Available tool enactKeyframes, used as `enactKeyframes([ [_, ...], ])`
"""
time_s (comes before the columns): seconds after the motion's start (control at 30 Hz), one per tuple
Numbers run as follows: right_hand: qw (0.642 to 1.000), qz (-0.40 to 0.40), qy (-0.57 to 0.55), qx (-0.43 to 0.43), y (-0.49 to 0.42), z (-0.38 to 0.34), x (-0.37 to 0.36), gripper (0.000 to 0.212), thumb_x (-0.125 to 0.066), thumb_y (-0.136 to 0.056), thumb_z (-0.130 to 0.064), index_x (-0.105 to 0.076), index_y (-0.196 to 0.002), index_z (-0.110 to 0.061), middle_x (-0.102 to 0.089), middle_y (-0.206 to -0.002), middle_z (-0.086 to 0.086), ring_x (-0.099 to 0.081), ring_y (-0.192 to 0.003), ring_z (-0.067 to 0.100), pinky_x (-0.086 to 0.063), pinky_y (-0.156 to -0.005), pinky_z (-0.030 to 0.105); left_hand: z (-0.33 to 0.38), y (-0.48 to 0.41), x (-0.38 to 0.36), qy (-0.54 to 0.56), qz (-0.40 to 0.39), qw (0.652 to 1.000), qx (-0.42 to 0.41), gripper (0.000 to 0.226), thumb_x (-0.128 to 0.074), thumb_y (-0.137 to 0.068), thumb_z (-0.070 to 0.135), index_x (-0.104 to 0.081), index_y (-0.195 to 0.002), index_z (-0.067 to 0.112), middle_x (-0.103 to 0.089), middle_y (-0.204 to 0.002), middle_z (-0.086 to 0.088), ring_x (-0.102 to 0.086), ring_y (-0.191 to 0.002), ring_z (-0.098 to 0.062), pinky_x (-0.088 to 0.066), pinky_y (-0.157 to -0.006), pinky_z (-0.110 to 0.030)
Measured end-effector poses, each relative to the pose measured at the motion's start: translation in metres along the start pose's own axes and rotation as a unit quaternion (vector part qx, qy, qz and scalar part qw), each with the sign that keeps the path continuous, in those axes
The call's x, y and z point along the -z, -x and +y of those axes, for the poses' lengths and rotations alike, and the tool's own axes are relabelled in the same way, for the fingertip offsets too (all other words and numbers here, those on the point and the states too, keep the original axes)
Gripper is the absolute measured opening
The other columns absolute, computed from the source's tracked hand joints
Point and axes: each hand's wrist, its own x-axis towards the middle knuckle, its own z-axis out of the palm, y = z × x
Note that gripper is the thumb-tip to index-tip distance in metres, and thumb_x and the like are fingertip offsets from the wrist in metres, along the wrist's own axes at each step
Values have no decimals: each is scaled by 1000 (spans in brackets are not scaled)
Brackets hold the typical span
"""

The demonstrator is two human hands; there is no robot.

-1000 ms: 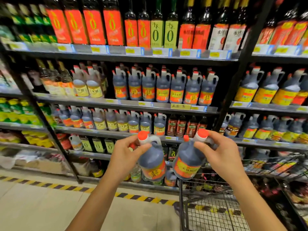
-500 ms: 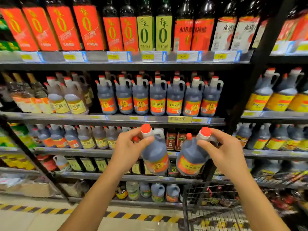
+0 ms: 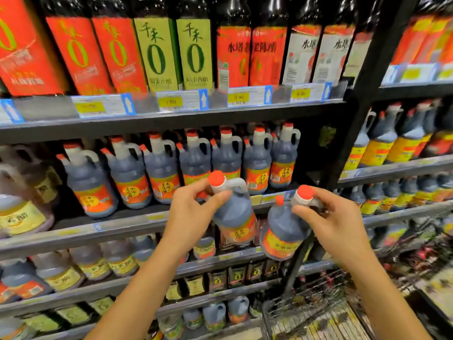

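The left grip (image 3: 188,217) clamps the left jug (image 3: 235,213) at its neck, the right grip (image 3: 335,227) the right jug (image 3: 282,229). Both hang cap-up, slightly tilted. The shelf gap (image 3: 310,168) lies above, nearer the right grip.

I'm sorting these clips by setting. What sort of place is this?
Most likely a supermarket aisle: shelves packed with rows of identical dark jugs, yellow price tags along the shelf edges, and a wire shopping cart. The left hand grips a red-capped jug, the right hand a second jug.
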Motion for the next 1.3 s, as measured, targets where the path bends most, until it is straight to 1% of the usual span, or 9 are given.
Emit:
enactKeyframes([
  [0.1, 999, 38, 13, -8, -12, -3, -4, 36, -76, -87, -25, -64, -110, -49, -69, -107, -31, -64, -106, -4, -51, -87, 24, -8, -28, -2, 29, -1, 1000, -10, 4, -71, -91, 33, -71, -90, 37, -50, -61, 9, -36, -58, -2, -31, -55, -13],
  [0.17, 998, 59, 25, -16, -18, -2, -5, 33, -75, -88, -24, -67, -117, -38, -71, -111, -19, -66, -108, 7, -52, -89, 31, -12, -46, -4, 41, -8, 999, -12, 14, -71, -90, 36, -73, -104, 35, -53, -65, -3, -37, -61, -5, -31, -55, -19],
  [0.3, 995, 91, 37, -32, -27, 0, -3, 34, -76, -89, -23, -70, -122, -25, -73, -112, -12, -66, -108, 10, -53, -90, 34, -10, -72, -12, 38, -25, 998, -40, 10, -71, -90, 36, -71, -98, 42, -56, -70, -13, -41, -61, -19, -35, -56, -33],
  [0.47, 992, 107, 39, -49, -39, 5, 0, 33, -76, -88, -22, -72, -121, -24, -73, -105, -19, -66, -97, 0, -55, -81, 33, -10, -96, -30, 47, -30, 997, -53, 13, -73, -89, 23, -73, -102, 26, -62, -70, 21, -52, -65, 4, -39, -61, -8],
  [0.67, 994, 95, 18, -43, -52, 14, 5, 33, -76, -88, -21, -72, -120, -27, -72, -105, -24, -66, -102, -1, -55, -84, 31, -11, -106, -48, 50, -36, 997, -54, 32, -72, -90, 24, -70, -122, 22, -73, -110, 11, -64, -103, -1, -47, -80, -9],
  [0.83, 996, 84, 15, -31, -63, 22, 5, 35, -77, -87, -21, -70, -119, -34, -71, -110, -22, -65, -105, -1, -53, -85, 27, -12, -111, -58, 24, -12, 996, -84, 22, -71, -91, 22, -73, -113, 21, -64, -84, 25, -53, -75, 7, -38, -68, -8],
  [1.03, 997, 77, -1, -24, -70, 32, 7, 37, -76, -87, -23, -66, -117, -41, -71, -111, -25, -65, -107, -2, -51, -86, 23, -14, -118, -65, 1, -4, 994, -105, 21, -71, -91, 19, -73, -112, 17, -61, -83, 29, -53, -76, 11, -39, -67, -6],
  [1.17, 997, 79, -1, -20, -73, 35, 8, 37, -76, -87, -23, -66, -114, -46, -71, -106, -29, -66, -104, -3, -52, -84, 24, -18, -125, -68, -7, 9, 996, -90, 23, -71, -91, 22, -73, -114, 24, -68, -90, 21, -53, -68, 3, -40, -62, -12],
  [1.3, 997, 74, 2, -11, -74, 37, 7, 41, -75, -88, -22, -63, -111, -52, -69, -107, -32, -65, -104, -4, -52, -83, 23, -23, -129, -77, -9, 3, 997, -76, 14, -70, -91, 25, -73, -104, 29, -70, -85, 15, -53, -63, -16, -44, -58, -31],
])
